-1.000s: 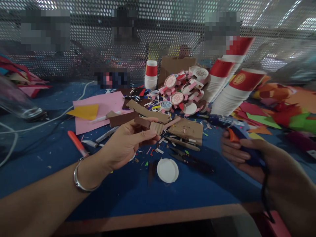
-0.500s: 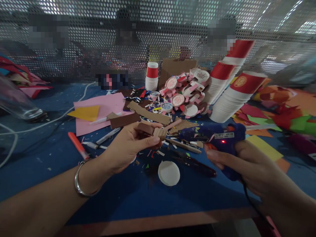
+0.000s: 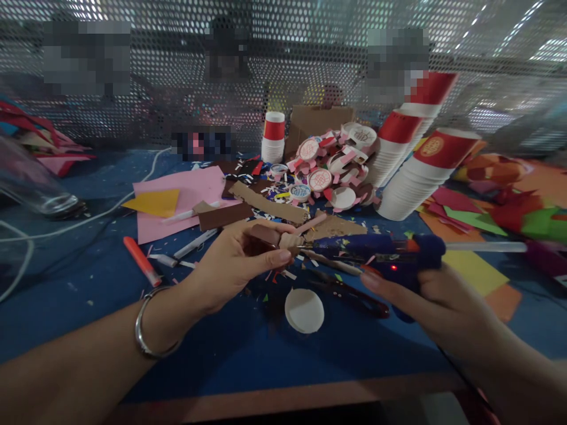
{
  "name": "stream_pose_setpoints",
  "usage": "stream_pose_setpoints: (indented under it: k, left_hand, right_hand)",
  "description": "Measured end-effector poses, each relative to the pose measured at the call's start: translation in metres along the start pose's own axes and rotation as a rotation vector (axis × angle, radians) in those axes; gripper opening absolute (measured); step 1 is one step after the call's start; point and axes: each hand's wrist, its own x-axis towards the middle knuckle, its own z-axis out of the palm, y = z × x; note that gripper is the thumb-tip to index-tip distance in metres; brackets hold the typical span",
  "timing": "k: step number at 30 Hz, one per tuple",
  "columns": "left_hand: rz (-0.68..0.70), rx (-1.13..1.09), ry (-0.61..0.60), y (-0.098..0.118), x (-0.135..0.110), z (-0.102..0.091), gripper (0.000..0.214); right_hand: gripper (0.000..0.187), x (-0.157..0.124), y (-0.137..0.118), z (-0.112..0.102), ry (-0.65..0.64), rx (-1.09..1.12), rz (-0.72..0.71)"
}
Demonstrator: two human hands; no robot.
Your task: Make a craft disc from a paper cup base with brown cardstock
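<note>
1. Head view: since a second ago the right hand (image 3: 447, 310) has brought the blue glue gun (image 3: 370, 243) inward, and its nozzle now sits at the corrugated cardboard piece (image 3: 290, 241) in the left hand (image 3: 237, 260); contact is hard to tell.
2. Left thumb and fingers are pinched on that piece, with a brown strip (image 3: 264, 235) beside it at the fingers.
3. Right fingers are wrapped round the gun's handle; its red light is lit, and a glue stick (image 3: 487, 247) juts out behind, above that hand.
4. Nearer the wearer than the left fingertips lies a white disc (image 3: 304, 311); dark-bladed snips (image 3: 354, 291) lie left of the right hand.
</note>
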Motion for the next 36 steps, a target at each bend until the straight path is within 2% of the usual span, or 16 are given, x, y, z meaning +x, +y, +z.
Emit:
stream_pose_setpoints:
  k: [14,17,22,30,36]
  left_hand:
    - [-0.022,0.031,0.014,0.0016,-0.0013,0.0021,0.021]
    - [-0.030,0.026,0.015,0.0017,-0.0011,0.0021,0.025]
    - [-0.055,0.000,0.007,0.0027,-0.0013,0.0016,0.028]
    - [-0.065,0.002,0.008,0.0021,-0.0026,0.0017,0.029]
    - [-0.066,0.004,0.014,0.0025,-0.0015,0.0028,0.028]
  right_hand:
    - [0.028,-0.0009,0.0054,0.0009,-0.043,-0.040,-0.029]
    - [0.031,-0.0008,0.0058,0.0009,-0.035,-0.065,-0.046]
    - [0.049,-0.0021,0.0072,0.0006,-0.023,-0.126,-0.063]
    - [0.044,-0.0035,0.0036,0.0006,-0.005,-0.136,-0.032]
    - [0.049,-0.0025,0.0056,0.0011,0.000,-0.140,-0.052]
